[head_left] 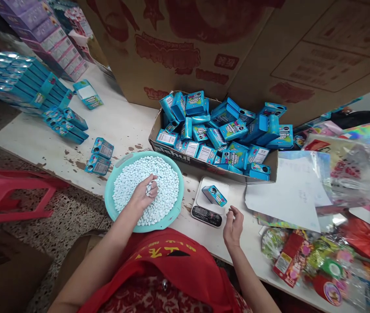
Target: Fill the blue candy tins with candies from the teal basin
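My left hand [145, 192] is over the mint-green basin [109, 202], its fingers curled around a few small white candies. Many more of the pale candies [163, 195] fill the basin. On the white digital scale [201, 201] lies a small blue box [214, 195] printed with candy branding. Just right of the scale is my right hand [233, 226], empty, with its fingers loosely bent and apart. Behind the basin and scale, a cardboard tray [263, 177] holds a jumbled heap of similar blue boxes [233, 129].
Stacked blue boxes [25, 82] stand at the left, with two small blue boxes [98, 155] nearer the basin. A large carton [188, 48] rises behind the tray. Papers [285, 191] and plastic-wrapped packages [328, 261] cover the right side. A red stool [12, 195] is at the left.
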`<state>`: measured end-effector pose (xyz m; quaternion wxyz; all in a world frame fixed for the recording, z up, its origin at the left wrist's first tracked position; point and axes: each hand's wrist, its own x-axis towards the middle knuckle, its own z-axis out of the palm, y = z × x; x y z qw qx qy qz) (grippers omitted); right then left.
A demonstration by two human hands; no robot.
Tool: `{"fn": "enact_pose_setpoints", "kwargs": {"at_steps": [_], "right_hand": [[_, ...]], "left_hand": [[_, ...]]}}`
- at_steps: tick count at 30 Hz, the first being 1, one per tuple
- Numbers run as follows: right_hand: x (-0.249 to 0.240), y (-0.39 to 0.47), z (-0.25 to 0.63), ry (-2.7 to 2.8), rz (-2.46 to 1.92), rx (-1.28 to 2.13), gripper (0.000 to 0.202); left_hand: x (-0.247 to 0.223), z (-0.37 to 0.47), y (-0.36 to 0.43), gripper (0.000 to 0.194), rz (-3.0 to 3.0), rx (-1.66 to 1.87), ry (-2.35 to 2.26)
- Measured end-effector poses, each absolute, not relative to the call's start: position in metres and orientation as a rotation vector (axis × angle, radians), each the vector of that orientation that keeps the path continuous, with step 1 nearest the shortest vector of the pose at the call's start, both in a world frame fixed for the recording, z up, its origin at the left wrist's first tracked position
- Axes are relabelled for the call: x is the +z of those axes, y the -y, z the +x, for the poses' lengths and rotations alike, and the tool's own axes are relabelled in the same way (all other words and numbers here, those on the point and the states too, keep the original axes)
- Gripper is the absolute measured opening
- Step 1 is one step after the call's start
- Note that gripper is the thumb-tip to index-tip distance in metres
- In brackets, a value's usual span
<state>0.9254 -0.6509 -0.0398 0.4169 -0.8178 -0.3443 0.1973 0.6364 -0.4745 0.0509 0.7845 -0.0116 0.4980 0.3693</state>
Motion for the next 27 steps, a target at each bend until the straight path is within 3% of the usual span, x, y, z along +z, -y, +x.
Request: {"fn": "enact_pose_setpoints", "kwargs": {"at_steps": [13, 19, 23, 27], "right_hand": [[-0.039, 0.649, 0.921, 0.967, -2.068, 0.513, 0.049], [-0.037, 0.619, 0.912, 1.077, -2.020, 0.426, 0.072], [-0.022, 0.584, 0.906, 1.021, -1.979, 0.543, 0.054], [0.029, 0.554, 0.892, 1.317, -1.810, 0.423, 0.046]], "left_hand": [[0.053, 0.633, 0.480, 0.018, 0.023, 0.808, -1.136], [0.045, 0.634, 0.484, 0.014, 0.726, 0.986, -1.492], [0.047, 0.634, 0.481, 0.006, 1.238, 0.966, -1.686], [0.057, 0.647, 0.486, 0.015, 0.899, 1.022, -1.466]]}}
